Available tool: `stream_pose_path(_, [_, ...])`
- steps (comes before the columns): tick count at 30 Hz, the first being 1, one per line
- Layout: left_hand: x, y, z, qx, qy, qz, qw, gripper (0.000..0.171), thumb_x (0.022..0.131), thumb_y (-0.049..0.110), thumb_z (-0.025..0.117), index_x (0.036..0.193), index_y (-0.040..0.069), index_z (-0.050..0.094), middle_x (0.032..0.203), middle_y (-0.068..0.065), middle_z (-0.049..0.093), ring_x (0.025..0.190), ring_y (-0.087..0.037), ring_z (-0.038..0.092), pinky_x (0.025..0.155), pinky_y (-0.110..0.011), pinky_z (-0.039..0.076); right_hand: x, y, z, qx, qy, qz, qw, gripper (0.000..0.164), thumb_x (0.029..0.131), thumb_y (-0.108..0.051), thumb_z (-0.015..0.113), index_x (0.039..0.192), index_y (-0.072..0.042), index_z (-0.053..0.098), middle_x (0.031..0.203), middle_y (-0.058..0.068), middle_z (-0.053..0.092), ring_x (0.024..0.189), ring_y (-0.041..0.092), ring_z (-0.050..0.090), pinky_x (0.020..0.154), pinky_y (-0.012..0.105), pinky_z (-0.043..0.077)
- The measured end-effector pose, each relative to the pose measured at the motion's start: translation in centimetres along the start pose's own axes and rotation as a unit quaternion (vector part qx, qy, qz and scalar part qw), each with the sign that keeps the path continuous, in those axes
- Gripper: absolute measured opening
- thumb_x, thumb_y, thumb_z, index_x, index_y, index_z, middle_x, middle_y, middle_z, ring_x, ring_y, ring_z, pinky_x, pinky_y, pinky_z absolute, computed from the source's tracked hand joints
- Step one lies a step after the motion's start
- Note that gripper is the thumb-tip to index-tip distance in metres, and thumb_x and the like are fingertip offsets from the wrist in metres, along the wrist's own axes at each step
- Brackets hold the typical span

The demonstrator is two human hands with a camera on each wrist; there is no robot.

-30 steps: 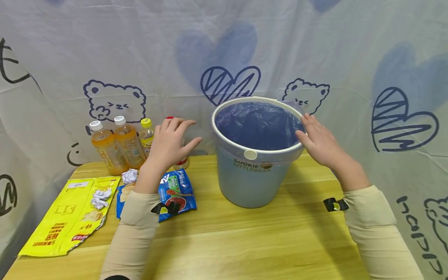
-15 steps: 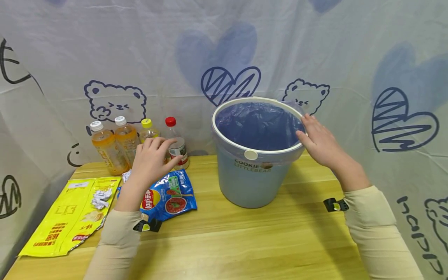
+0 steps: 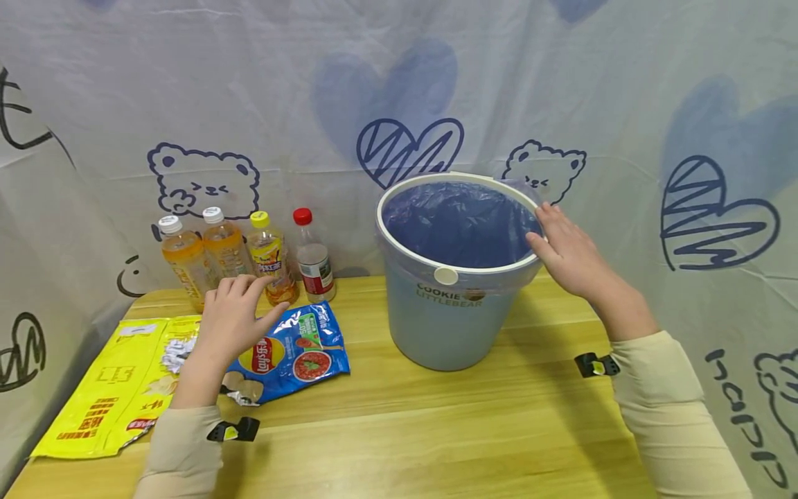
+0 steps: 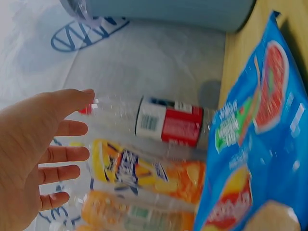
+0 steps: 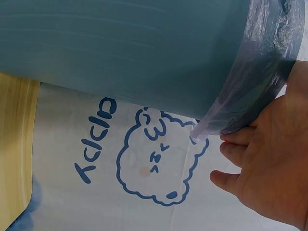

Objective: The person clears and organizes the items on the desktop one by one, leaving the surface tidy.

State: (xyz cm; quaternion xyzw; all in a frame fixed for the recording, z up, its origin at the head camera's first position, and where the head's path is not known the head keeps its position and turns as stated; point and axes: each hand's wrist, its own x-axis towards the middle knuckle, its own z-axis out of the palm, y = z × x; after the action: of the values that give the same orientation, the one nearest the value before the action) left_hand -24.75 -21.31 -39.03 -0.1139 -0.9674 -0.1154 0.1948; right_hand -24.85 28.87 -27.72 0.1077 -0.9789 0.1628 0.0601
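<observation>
My left hand hovers with loosely spread fingers over the left side of the table, holding nothing. In the head view it overlaps the left end of a blue Lay's chip bag and the edge of a flat yellow chip bag. Crumpled paper lies on the yellow bag beside the hand. My right hand rests on the right rim of a blue-grey trash bin, fingers extended. A thin plastic liner folds over the rim and lines the inside.
Behind the bags stand two white-capped bottles of orange drink, a yellow-capped bottle and a red-capped bottle. A printed curtain hangs right behind the wooden table.
My left hand has moved left and toward me, from in front of the red-capped bottle to above the chip bags. The bottles now show more fully. The right hand has stayed at the rim.
</observation>
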Motion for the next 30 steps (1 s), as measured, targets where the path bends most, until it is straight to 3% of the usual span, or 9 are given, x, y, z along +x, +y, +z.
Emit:
stream_pose_path(14, [-3.0,-4.6,0.0,-0.012,-0.018,-0.064,0.9977,0.059,0.091,0.051,0.061,0.132,0.008,0.053,0.126,-0.025,0.051,0.118,-0.047,0.039,0.092,-0.065,0.03,0.1,-0.1,-0.1,0.005,0.004,0.0,1.0,0.068,0.105,-0.044,0.021,0.155,0.001,0.01,0.163,0.022,0.004,0.151,0.04,-0.001,0.119,0.061,0.005])
stream_pose_path(23, [-4.7,-7.7,0.6,-0.009,-0.039,-0.113,0.9928,0.068,0.093,0.061,0.05,0.135,0.008,0.051,0.13,-0.03,0.048,0.118,-0.052,0.036,0.084,-0.065,0.031,0.1,0.0,0.1,0.004,0.005,-0.002,1.0,0.068,0.105,-0.043,0.022,0.155,0.001,0.01,0.163,0.023,0.004,0.151,0.041,0.0,0.118,0.062,0.005])
stream_pose_path(30, [-5.7,-9.6,0.8,-0.006,-0.063,-0.153,0.9862,0.072,0.092,0.06,0.052,0.136,0.003,0.048,0.131,-0.034,0.044,0.115,-0.054,0.034,0.082,-0.065,0.031,0.1,0.2,0.1,0.005,0.005,-0.002,1.0,0.068,0.105,-0.043,0.021,0.155,0.001,0.011,0.163,0.023,0.004,0.151,0.041,0.0,0.118,0.061,0.006])
